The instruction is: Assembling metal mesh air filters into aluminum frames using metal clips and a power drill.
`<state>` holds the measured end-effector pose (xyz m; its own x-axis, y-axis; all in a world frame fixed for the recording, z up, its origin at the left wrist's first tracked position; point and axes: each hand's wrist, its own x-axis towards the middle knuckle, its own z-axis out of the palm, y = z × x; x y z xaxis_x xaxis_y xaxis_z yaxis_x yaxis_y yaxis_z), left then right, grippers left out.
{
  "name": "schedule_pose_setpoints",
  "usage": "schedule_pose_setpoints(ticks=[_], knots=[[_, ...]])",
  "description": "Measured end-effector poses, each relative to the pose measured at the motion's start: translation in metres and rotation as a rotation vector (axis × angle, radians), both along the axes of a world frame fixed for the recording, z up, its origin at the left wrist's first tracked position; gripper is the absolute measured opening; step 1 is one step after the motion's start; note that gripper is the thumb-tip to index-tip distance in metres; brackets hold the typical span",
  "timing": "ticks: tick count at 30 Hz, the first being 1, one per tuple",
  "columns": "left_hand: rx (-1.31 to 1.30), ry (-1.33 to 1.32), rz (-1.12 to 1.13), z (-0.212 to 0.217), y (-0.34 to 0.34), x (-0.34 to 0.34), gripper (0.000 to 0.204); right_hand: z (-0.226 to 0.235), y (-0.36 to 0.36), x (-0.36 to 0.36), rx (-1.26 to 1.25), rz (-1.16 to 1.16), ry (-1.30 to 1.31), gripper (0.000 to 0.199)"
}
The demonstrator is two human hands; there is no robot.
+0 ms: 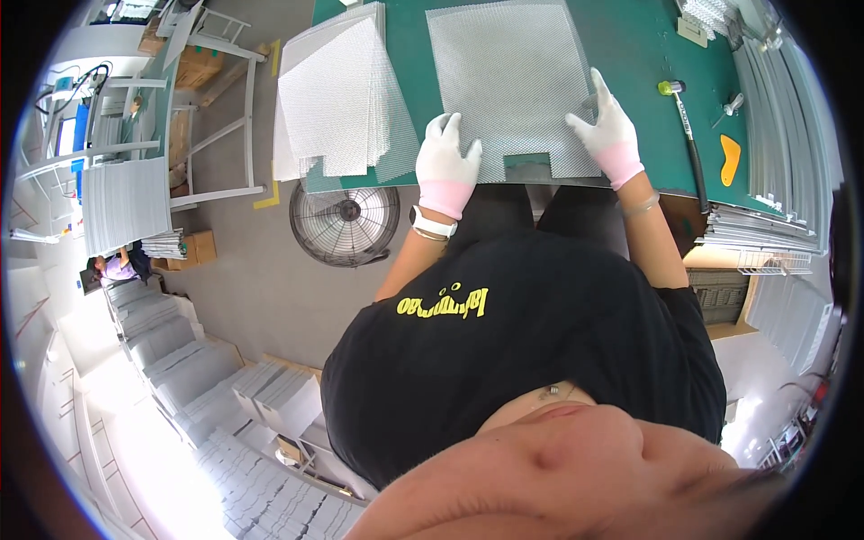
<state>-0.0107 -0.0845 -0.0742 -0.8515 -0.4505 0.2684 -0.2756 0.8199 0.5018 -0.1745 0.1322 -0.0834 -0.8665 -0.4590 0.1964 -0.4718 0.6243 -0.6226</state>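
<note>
A silver-grey mesh sheet (508, 81) lies flat on the green tabletop (621, 36) in front of me, with a rectangular notch in its near edge. My left hand (449, 164), in a white and pink glove, rests at the sheet's near left edge, its thumb apart from the fingers. At the right edge is my right hand (607, 135), gloved alike, with its fingers stretched away from me and its thumb spread over the mesh. Neither hand grips anything that I can see. Left of them lies a fanned stack of mesh sheets (333, 99), slightly askew.
On the right lie a mallet (686, 126), a small metal tool (729, 109) and a yellow-orange flat piece (730, 160). Long grey metal panels (774, 117) are stacked beyond them. A round floor fan (345, 225) stands below the table's near left edge. Another person (117, 266) is far left.
</note>
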Motion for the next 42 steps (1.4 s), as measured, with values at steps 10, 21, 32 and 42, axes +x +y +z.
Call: schedule_pose_setpoints(ticks=[10, 21, 32, 42], knots=[[-0.037, -0.127, 0.043, -0.009, 0.001, 0.003, 0.050, -0.001, -0.002, 0.005, 0.168, 0.051, -0.047, 0.073], [-0.044, -0.178, 0.019, -0.008, 0.000, -0.001, 0.052, 0.022, -0.011, 0.000, 0.440, 0.019, -0.162, 0.068], [-0.297, -0.274, -0.156, -0.010, 0.001, -0.007, 0.049, 0.042, 0.007, -0.013, 0.552, 0.098, 0.115, 0.053], [-0.227, -0.317, -0.208, 0.003, 0.000, -0.045, 0.051, 0.139, -0.145, -0.184, 0.377, -0.022, 0.687, 0.052]])
